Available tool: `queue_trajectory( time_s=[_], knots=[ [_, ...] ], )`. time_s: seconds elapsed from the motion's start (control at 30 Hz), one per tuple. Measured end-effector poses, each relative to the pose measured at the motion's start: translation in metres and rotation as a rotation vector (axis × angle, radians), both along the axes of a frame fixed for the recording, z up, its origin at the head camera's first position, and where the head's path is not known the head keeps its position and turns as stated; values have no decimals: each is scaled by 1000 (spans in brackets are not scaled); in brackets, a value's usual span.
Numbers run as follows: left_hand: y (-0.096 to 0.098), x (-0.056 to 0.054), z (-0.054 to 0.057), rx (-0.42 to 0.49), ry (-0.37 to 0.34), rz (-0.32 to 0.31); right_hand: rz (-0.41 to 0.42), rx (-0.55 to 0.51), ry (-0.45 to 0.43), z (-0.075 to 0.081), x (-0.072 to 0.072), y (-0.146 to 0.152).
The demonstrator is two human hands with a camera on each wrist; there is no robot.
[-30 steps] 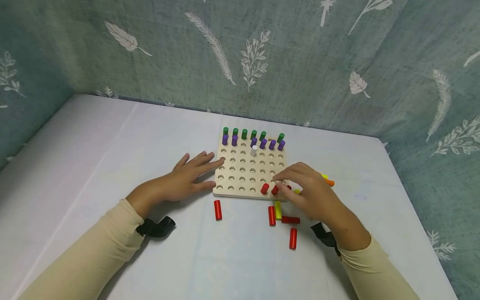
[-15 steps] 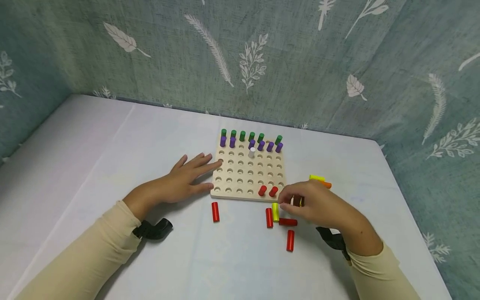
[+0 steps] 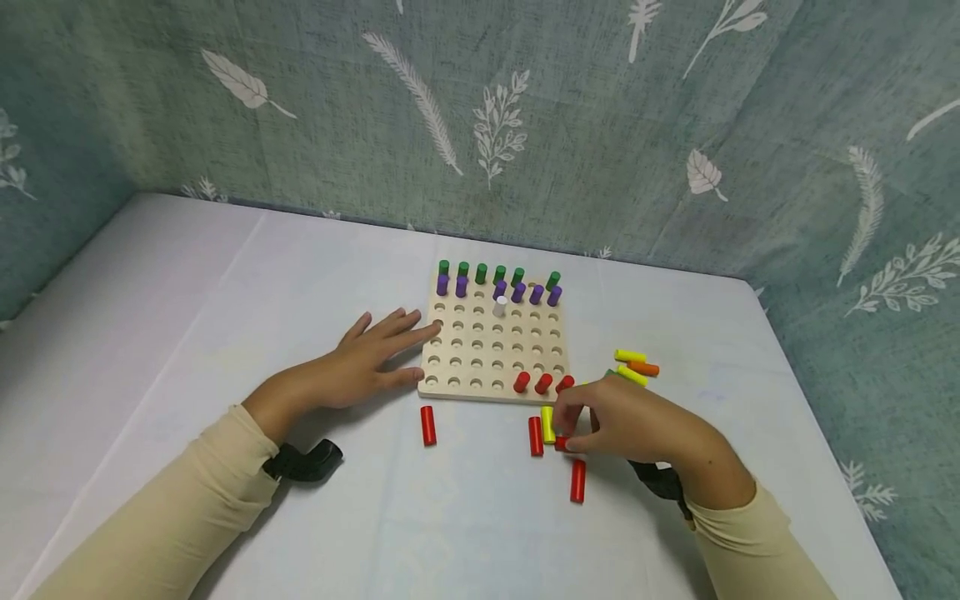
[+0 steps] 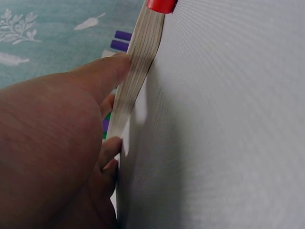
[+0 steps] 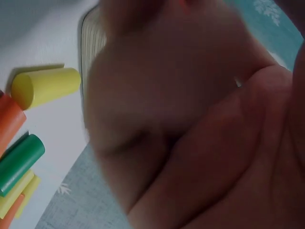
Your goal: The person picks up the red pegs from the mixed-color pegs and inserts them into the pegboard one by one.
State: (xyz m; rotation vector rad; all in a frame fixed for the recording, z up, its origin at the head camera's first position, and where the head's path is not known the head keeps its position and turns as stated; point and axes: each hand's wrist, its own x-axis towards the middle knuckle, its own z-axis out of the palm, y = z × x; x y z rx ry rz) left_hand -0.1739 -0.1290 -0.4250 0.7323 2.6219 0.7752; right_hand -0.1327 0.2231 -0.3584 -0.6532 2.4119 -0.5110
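A wooden pegboard [image 3: 487,346] lies on the white table. Along its left edge rests my left hand [image 3: 367,358], fingers spread, with fingertips and thumb at the rim; the left wrist view shows the thumb against the board's side [image 4: 138,62]. My right hand [image 3: 630,417], fingers curled, is low over the table just off the board's near right corner. Its thumb and forefinger pinch a lying red peg [image 3: 562,444], mostly hidden under them. Three red pegs [image 3: 543,383] stand in the near row. A yellow peg [image 3: 548,425] and another red peg [image 3: 536,437] lie beside the right fingertips.
Green pegs [image 3: 482,273] and purple pegs [image 3: 518,292] fill much of the two far rows, with one white peg [image 3: 500,307] in front. Loose red pegs lie nearer, one at left [image 3: 428,426], one at right [image 3: 577,482]. Yellow and orange pegs [image 3: 643,368] lie right of the board.
My right hand has moved from the board's near right corner down to the lying red peg, uncovering a third standing red peg. The left hand stays at the board's edge.
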Motion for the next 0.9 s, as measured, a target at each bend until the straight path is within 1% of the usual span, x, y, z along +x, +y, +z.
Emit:
queue_trajectory(
  time_s=[0.17, 0.23, 0.43, 0.6, 0.7, 0.8, 0.9],
  knots=[
    [0, 0, 1, -9, 7, 4, 4, 90, 48, -3, 1, -4],
    [0, 0, 2, -6, 8, 6, 2, 109, 57, -5, 1, -5],
    [1, 0, 2, -11, -9, 1, 11, 125, 62, -11, 3, -8],
    [0, -1, 3, -6, 2, 7, -1, 146, 79, -9, 3, -12],
    [0, -1, 2, 0, -6, 6, -8, 140, 64, -8, 3, -13],
    [-1, -1, 0, -4, -17, 0, -15, 119, 28, -7, 5, -13],
    [-1, -1, 1, -11, -11, -1, -19, 99, 6, -7, 5, -14]
  ],
)
